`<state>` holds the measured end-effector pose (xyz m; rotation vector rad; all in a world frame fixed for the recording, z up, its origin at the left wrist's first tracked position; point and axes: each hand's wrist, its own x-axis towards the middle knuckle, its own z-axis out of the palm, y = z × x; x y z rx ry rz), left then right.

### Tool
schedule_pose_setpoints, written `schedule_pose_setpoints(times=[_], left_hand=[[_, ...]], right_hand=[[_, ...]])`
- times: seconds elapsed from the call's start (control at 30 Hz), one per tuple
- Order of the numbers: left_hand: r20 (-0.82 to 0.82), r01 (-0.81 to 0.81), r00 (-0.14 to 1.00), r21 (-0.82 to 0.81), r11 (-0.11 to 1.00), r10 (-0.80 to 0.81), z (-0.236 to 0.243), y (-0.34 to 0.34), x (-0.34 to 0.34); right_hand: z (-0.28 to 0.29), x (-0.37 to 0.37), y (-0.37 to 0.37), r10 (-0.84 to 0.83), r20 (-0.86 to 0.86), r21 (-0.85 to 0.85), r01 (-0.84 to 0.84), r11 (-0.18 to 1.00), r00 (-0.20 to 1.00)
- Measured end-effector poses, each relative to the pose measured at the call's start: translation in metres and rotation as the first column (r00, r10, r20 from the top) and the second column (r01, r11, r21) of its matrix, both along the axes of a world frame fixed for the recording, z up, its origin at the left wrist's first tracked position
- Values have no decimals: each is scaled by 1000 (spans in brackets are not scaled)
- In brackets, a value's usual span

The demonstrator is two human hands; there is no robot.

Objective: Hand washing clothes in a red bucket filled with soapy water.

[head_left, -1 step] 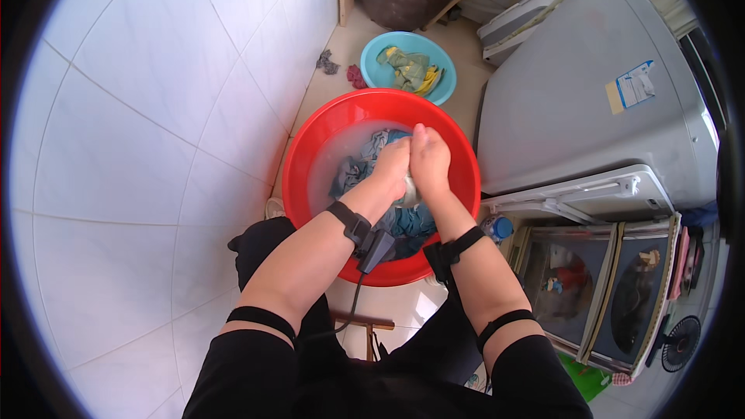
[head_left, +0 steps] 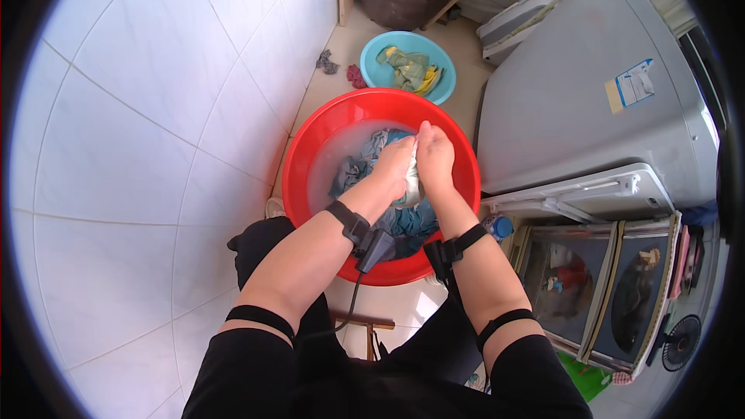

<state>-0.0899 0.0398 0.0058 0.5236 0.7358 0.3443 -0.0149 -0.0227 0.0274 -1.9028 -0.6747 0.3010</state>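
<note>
Over a large red basin (head_left: 309, 140), both my hands are closed on a white cloth (head_left: 411, 183). My left hand (head_left: 394, 164) grips its left side, and my right hand (head_left: 435, 157) is pressed close beside it on the right. The fingers of both are partly hidden from above. Below the hands, cloudy water (head_left: 330, 157) holds soaked clothes: a grey-blue garment (head_left: 353, 174) on the left and a teal garment (head_left: 413, 221) nearer me. The white cloth hangs down between my wrists toward them.
A light blue basin (head_left: 372, 81) with green and yellow clothes sits behind. Small grey (head_left: 327, 62) and dark red (head_left: 355, 76) cloths lie on the floor by the tiled wall (head_left: 124, 155). On the right stand a blue-capped bottle (head_left: 500, 227), a twin-tub washer (head_left: 566, 279) and a grey fridge (head_left: 574, 101).
My right hand has shifted slightly right, a little apart from the left. More of the white cloth shows between the two hands.
</note>
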Motion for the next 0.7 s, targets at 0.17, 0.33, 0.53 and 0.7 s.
schedule_pose_setpoints(times=[0.17, 0.33, 0.53, 0.7], left_hand=[[247, 88, 969, -212, 973, -34, 48, 11, -6], [194, 192, 954, 198, 961, -230, 60, 18, -20], [253, -128, 961, 48, 991, 112, 48, 32, -10], [70, -214, 974, -44, 976, 217, 27, 23, -15]], right_hand=[[13, 39, -7, 199, -863, 367, 306, 879, 464], [55, 53, -22, 444, -800, 560, 237, 794, 404], [46, 34, -17, 421, -750, 552, 134, 823, 510], [51, -53, -13, 365, 151, 20, -372, 928, 919]])
